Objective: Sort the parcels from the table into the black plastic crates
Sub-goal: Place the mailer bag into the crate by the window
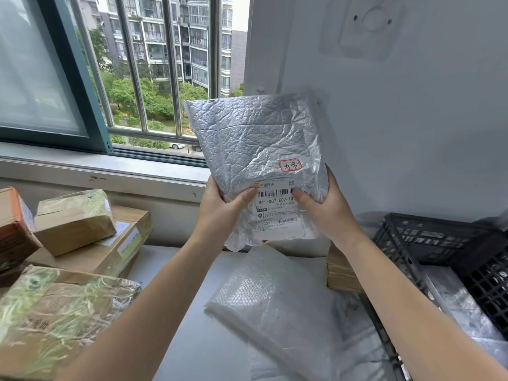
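Head view, single frame.

- I log the silver crinkled parcel (pixel 255 149) held upright in the air at frame centre. It reaches toward 12 o'clock, in front of the window bars and the white wall, well clear of the bench (pixel 192 320).
- Left hand (pixel 220 213): it grips the parcel's lower left edge. The thumb presses the front beside the white shipping label (pixel 275 213), and the fingers (pixel 213 185) are curled behind.
- Right hand (pixel 327 213): it grips the lower right edge. The thumb lies on the label's barcode and the fingers wrap round the parcel's side. Both hands are closed firmly on it.
- A red-bordered handwritten sticker (pixel 290 165) sits just above the label, toward 1 o'clock.
- Black plastic crate (pixel 439 240): it is at 4 o'clock, against the wall. I cannot tell what it holds.
- A bubble-wrap parcel (pixel 264 303) lies flat on the bench at 6 o'clock.
- A brown stack of flat packets (pixel 341 270) sits at 5 o'clock, between the bubble-wrap parcel and the crate.
- At 8 o'clock a small taped box (pixel 74 221) rests on a flat carton (pixel 121 248).
- A larger film-wrapped box (pixel 55 320) is at 7 o'clock, nearest the camera.
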Action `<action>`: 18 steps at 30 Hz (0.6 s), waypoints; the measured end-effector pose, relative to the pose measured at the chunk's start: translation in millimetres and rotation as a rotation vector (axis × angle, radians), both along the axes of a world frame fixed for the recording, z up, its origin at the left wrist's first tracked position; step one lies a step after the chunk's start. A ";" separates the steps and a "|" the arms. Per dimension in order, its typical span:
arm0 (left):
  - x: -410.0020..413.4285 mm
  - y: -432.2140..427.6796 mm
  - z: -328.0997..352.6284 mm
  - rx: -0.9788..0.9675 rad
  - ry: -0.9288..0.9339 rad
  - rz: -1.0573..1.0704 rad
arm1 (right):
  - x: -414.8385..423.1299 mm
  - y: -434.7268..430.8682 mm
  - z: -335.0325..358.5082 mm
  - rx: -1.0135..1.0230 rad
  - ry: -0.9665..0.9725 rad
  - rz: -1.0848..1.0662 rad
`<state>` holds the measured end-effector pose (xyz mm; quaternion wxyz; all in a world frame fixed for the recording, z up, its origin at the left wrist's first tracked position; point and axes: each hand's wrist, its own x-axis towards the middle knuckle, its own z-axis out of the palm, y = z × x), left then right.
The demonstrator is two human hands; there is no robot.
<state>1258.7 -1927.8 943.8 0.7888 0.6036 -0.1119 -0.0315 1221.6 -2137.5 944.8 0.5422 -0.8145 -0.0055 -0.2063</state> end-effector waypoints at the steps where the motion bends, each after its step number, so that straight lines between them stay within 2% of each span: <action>1: -1.7 2.4 2.5 0.003 0.000 -0.003 | -1.2 2.5 2.4 0.006 -0.004 0.002; 6: -12.8 18.7 16.2 0.094 -0.047 -0.047 | -14.9 11.0 15.4 0.028 -0.028 0.012; 10: -21.2 29.9 28.8 0.162 -0.124 -0.054 | -24.5 11.4 24.1 0.052 -0.023 0.105; 18: -23.4 35.5 40.8 0.176 -0.180 0.016 | -30.9 12.8 38.5 0.059 -0.005 0.232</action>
